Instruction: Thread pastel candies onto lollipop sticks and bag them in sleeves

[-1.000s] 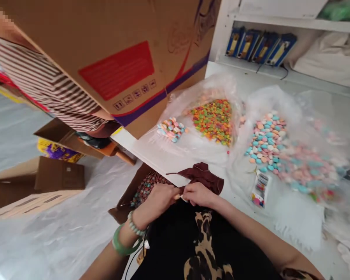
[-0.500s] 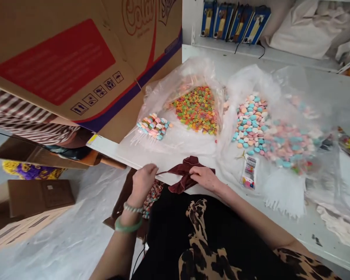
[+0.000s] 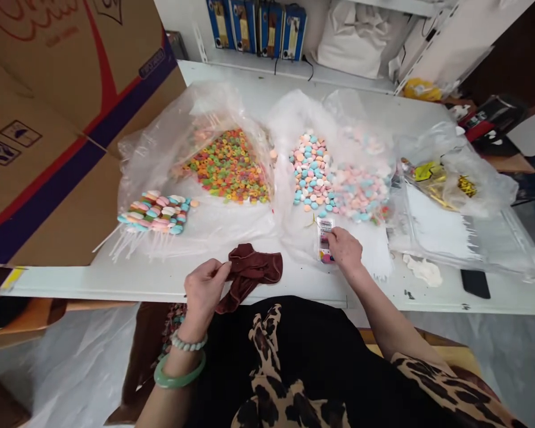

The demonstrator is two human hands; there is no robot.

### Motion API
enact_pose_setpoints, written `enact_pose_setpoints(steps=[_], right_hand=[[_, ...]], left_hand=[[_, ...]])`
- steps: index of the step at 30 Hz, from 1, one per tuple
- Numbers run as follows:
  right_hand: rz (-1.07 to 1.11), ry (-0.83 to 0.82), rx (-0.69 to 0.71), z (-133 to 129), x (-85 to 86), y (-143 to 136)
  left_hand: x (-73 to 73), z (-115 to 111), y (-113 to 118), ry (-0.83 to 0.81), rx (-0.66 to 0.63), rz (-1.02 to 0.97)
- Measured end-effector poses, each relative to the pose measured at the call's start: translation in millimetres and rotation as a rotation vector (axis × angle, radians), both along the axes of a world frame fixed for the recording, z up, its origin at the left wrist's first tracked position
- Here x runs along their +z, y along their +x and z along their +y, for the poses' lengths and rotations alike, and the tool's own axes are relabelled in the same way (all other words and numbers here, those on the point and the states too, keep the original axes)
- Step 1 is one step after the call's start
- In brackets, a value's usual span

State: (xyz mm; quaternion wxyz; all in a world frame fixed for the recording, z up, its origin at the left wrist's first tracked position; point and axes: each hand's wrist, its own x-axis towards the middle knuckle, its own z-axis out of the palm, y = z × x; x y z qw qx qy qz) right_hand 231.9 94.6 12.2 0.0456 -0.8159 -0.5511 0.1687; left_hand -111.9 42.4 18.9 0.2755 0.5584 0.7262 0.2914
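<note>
My left hand (image 3: 205,292) is closed in a pinch at the left edge of a dark brown cloth (image 3: 261,267). That cloth is crumpled, with stitched edges, somewhat like a glove in shape, and lies at the table's front edge. To the right, the fingers of my right hand (image 3: 346,246) are closed on a stack of small clear wrappers with a colourful print (image 3: 326,224). Just behind it are pink, blue and white oval candies (image 3: 312,169) in a clear bag. Candy skewers on white sticks (image 3: 156,213) lie at the left.
A large cardboard box (image 3: 129,113) stands at the left. An open bag of coloured ring candies (image 3: 232,166) occupies the middle back. White sticks (image 3: 377,255), a black phone-like slab (image 3: 475,284) and plastic bags (image 3: 494,178) lie at the right. Blue boxes (image 3: 271,30) fill a rear shelf.
My right hand has left the brown cloth and moved right onto the printed wrappers. My left hand has moved in to the cloth's edge. The view has turned to the right.
</note>
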Motion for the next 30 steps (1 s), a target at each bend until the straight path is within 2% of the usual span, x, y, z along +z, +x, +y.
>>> enact_pose_setpoints(steps=[3, 5, 9, 12, 15, 19, 20, 22, 24, 26, 28, 30], right_hand=[[-0.047, -0.144, -0.082, 6.0, -7.9, 14.1], [0.015, -0.143, -0.119, 7.9, -14.3, 15.1], [0.177, -0.046, -0.25, 5.4, -22.6, 15.8], [0.174, -0.004, -0.252, -0.6, -22.7, 22.3], [0.138, 0.086, -0.191, -6.7, -17.0, 32.4], [0.188, 0.349, -0.197, -10.5, 2.0, 37.7], [0.286, 0.411, -0.213, -10.3, 8.1, 34.3], [0.622, 0.448, -0.209, -8.5, 19.4, 19.4], [1.02, 0.33, -0.131, -5.3, 28.0, -6.0], [1.276, 0.13, 0.01, -1.8, 33.8, -37.7], [1.33, 0.007, 0.181, 1.1, 37.8, -69.6], [1.292, 0.02, 0.284, 3.0, 40.6, -97.2]], left_hand=[[-5.2, 0.1, 12.0, 0.03, -0.062, -0.137], [-9.0, 2.5, 20.2, 0.058, -0.12, -0.191], [-15.4, 5.4, 33.1, 0.074, -0.287, -0.145], [-15.9, 4.8, 37.7, 0.066, -0.364, -0.135], [-12.8, 4.1, 39.9, 0.061, -0.404, -0.135], [-4.9, 6.2, 47.4, 0.049, -0.429, -0.203], [-1.9, 7.1, 51.7, 0.032, -0.424, -0.249], [5.4, 8.9, 63.8, -0.039, -0.374, -0.399], [13.8, 10.9, 78.0, -0.155, -0.297, -0.612], [20.6, 13.0, 89.7, -0.286, -0.283, -0.833], [24.0, 15.0, 94.7, -0.383, -0.301, -1.001], [24.0, 16.4, 92.1, -0.4, -0.199, -1.137]])
